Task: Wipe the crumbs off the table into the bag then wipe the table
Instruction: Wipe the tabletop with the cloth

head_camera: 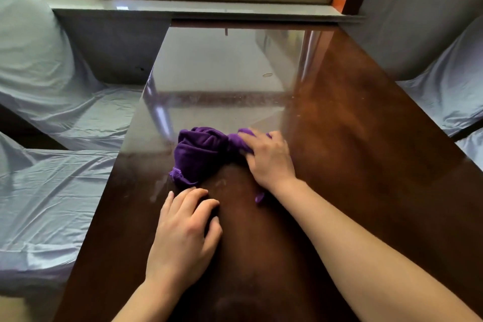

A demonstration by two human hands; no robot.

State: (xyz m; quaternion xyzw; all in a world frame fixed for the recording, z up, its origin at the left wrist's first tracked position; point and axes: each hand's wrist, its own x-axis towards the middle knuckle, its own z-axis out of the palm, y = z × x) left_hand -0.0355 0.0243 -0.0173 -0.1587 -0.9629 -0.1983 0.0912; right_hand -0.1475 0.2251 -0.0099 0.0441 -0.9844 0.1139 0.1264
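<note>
Right hand (pixel 269 159) grip bunches purple cloth (pixel 201 154); left hand (pixel 183 232) empty, flat on worktop (pixel 366 138). I see no bag: crumbs risk the floor.

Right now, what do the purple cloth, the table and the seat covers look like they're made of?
Purple cloth: soft plush fabric, likely microfiber, judging by its matte nap and thick bunched folds under the right hand.
Table: dark reddish-brown wood or wood veneer, by its look, with a glossy lacquer finish; it mirrors the window.
Seat covers: thin, smooth, pale grey fabric with a slight sheen and fine wrinkles, perhaps satin or polyester.
</note>
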